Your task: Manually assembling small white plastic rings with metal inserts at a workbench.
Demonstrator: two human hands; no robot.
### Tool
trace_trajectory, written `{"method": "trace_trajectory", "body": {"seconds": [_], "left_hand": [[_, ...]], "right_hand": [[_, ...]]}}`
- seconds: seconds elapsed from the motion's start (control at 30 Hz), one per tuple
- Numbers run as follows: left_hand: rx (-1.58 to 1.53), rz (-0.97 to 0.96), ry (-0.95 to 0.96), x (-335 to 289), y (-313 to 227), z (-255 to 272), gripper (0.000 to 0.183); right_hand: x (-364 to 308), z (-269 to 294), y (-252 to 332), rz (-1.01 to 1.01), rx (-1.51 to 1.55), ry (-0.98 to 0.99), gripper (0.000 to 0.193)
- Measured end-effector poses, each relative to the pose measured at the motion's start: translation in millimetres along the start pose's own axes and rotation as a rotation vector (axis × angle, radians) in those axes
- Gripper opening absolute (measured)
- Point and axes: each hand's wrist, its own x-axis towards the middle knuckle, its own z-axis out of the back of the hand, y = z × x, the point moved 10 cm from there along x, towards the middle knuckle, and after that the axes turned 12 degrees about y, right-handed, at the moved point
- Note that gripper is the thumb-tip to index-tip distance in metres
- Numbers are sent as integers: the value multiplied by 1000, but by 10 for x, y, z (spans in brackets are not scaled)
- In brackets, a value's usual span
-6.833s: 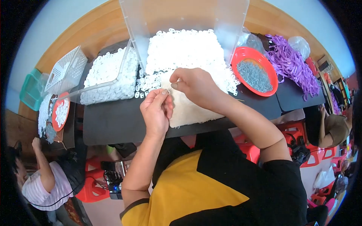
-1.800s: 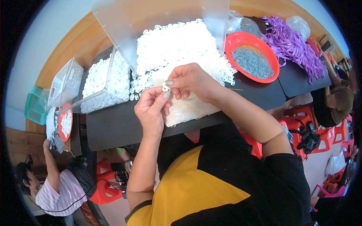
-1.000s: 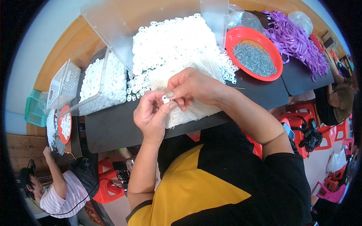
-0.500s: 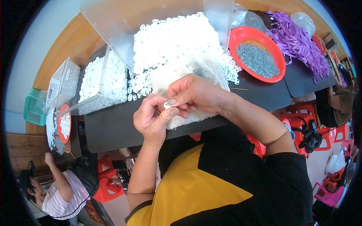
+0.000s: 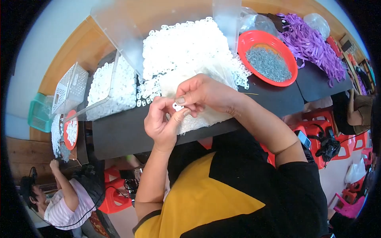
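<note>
Between the fingertips of both hands is a small white plastic piece [image 5: 177, 106] with a hole in it. My left hand [image 5: 162, 119] is closed on it from the left, thumb and forefinger pinching its edge. My right hand [image 5: 204, 95] grips it from the right, its thumb on the upper side; whether those fingers hold something else too is hidden. Both hands are above a pale cloth [image 5: 198, 123] at the table's front edge. Behind them, a large heap of similar white pieces [image 5: 186, 47] fills a clear plastic bin [image 5: 119, 35], with more scattered around the cloth.
A second clear box [image 5: 105, 102] of white pieces stands left. On the right, a red bowl [image 5: 293, 75] holds small metal parts [image 5: 266, 63], beside a pile of purple ribbons [image 5: 313, 47]. A white basket [image 5: 71, 89] sits far left, near a seated person [image 5: 67, 202].
My hands stay pinched together, while the white piece has turned and now shows more of its holed face. The view has shifted slightly.
</note>
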Motion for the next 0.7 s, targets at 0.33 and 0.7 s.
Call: {"method": "trace_trajectory", "body": {"seconds": [0.33,0.7], "left_hand": [[25,19,7,-73,59,16,29],[6,95,10,-48,109,49,25]], "right_hand": [[-13,-48,-39,9,33,7,13],[45,-49,-178,4,185,13,15]]}}
